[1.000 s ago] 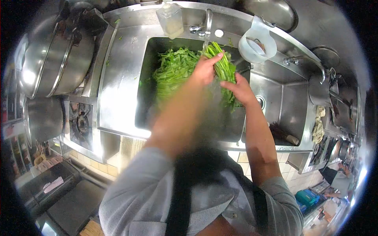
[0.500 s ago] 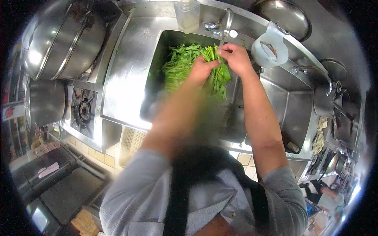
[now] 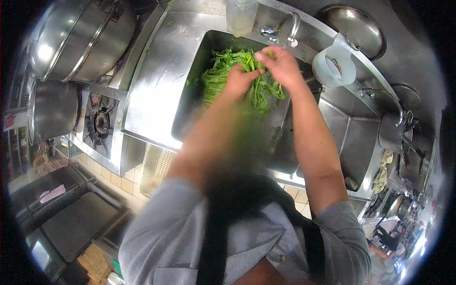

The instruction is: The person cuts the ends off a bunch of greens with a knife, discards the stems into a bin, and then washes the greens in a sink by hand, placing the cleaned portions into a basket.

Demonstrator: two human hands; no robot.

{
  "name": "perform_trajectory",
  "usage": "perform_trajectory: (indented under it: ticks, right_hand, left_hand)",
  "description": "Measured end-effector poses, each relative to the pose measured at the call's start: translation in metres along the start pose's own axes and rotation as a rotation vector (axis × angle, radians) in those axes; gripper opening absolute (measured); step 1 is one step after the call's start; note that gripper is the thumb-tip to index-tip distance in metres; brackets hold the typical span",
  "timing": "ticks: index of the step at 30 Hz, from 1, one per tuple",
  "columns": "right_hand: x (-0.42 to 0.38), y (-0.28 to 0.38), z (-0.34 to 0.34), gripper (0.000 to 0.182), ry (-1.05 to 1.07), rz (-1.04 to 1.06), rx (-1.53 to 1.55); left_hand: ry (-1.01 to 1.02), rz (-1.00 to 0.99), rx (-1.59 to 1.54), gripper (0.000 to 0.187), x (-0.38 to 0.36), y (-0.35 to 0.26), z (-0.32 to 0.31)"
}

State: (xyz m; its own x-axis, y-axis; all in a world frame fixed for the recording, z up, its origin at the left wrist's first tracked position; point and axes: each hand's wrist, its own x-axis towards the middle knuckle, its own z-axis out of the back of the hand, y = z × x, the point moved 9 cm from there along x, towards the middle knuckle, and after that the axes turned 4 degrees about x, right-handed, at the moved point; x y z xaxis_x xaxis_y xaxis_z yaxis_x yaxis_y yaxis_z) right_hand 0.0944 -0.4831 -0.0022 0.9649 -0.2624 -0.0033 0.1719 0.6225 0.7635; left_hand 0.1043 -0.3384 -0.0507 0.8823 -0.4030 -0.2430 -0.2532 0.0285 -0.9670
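Note:
Leafy greens (image 3: 216, 84) lie in a heap in the left basin of a steel sink (image 3: 192, 102). My left hand (image 3: 240, 80) is closed round a bunch of the green stems, with leaves hanging down on its right side. Close beside it, my right hand (image 3: 280, 65) pinches at the top of the same bunch, thumb and fingers together and slightly blurred. The faucet (image 3: 294, 26) stands just behind my right hand.
A clear plastic container (image 3: 241, 18) stands behind the basin. A white pitcher (image 3: 334, 64) sits at the right rear, near a round metal lid (image 3: 354, 29). Left are a large metal pot (image 3: 97, 42) and a gas burner (image 3: 101, 122). A person (image 3: 378, 251) is far right.
The view has shifted a little. My right hand has moved slightly up and left relative to the faucet, and the leaves hanging from the bunch have spread.

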Motion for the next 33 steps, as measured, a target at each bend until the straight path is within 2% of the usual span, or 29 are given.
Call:
perform_trajectory:
  ticks: [1,3,5,6,7,8,10,12,14,16,17,18,21,23,26,28,29,30,32,33]
  right_hand:
    - [0.0,-0.005,-0.007,0.037,0.008,0.003,-0.033]
    - [0.005,-0.015,-0.012,0.035,0.017,0.011,-0.065]
    - [0.005,-0.026,0.029,0.03,-0.322,-0.033,0.232]
    - [0.003,-0.032,0.044,0.028,-0.432,-0.038,0.395]
    - [0.004,-0.032,0.057,0.028,-0.463,-0.031,0.618]
    - [0.006,-0.031,0.067,0.028,-0.491,-0.021,0.841]
    - [0.009,-0.025,0.07,0.031,-0.438,-0.069,0.852]
    - [0.005,-0.023,0.063,0.033,-0.389,-0.118,0.859]
    - [0.001,0.003,0.032,0.039,-0.129,0.008,0.116]
    - [-0.004,0.001,-0.001,0.041,0.061,0.094,0.057]
    - [-0.007,-0.01,0.001,0.036,-0.022,0.007,0.098]
    - [-0.007,-0.013,0.002,0.036,-0.021,0.009,0.098]
    - [-0.012,-0.017,0.022,0.031,-0.129,-0.089,0.37]
    - [-0.006,-0.024,0.03,0.029,-0.169,-0.089,0.397]
    - [-0.003,-0.024,0.048,0.025,-0.2,-0.136,0.541]
    - [-0.006,-0.012,0.083,0.024,-0.438,0.065,0.81]
    - [-0.007,-0.017,0.088,0.026,-0.441,0.019,0.955]
    - [-0.008,-0.02,0.091,0.026,-0.441,0.019,0.955]
    - [-0.005,-0.032,0.077,0.03,-0.25,-0.142,0.7]
    - [-0.004,-0.044,0.055,0.039,-0.107,-0.295,0.495]
  left_hand:
    - [0.03,-0.096,-0.091,0.021,0.002,-0.005,-0.004]
    - [0.051,-0.07,-0.081,0.02,0.01,0.006,-0.004]
    - [0.068,-0.037,-0.072,0.019,0.003,-0.002,-0.002]
    - [-0.013,0.054,0.07,0.018,-0.007,-0.009,0.008]
    - [-0.09,0.143,0.211,0.017,-0.014,-0.012,0.017]
    - [-0.088,0.143,0.21,0.017,-0.01,0.0,0.019]
    - [-0.039,-0.03,0.087,0.019,0.002,0.01,0.017]
    - [0.03,-0.014,0.067,0.025,0.007,0.019,0.008]
    - [0.098,-0.002,0.044,0.032,0.008,0.019,-0.006]
    - [0.149,-0.081,0.08,0.035,0.007,0.004,-0.016]
    - [0.117,-0.035,0.201,0.04,0.005,0.001,-0.014]
    - [0.115,-0.035,0.2,0.04,0.002,-0.004,-0.014]
    - [0.035,0.034,0.136,0.047,-0.002,0.0,-0.007]
    - [-0.018,0.079,0.221,0.022,-0.001,0.006,-0.002]
    - [-0.034,0.105,0.141,0.02,-0.005,0.021,0.0]
    - [-0.059,0.096,0.196,0.02,-0.014,0.019,0.006]
    - [-0.082,0.086,0.251,0.02,-0.017,0.017,0.01]
    - [-0.082,0.086,0.251,0.02,-0.016,0.018,0.012]
    - [0.027,0.09,0.214,0.02,-0.015,0.019,0.003]
    - [0.029,0.089,0.213,0.02,-0.015,0.018,0.001]
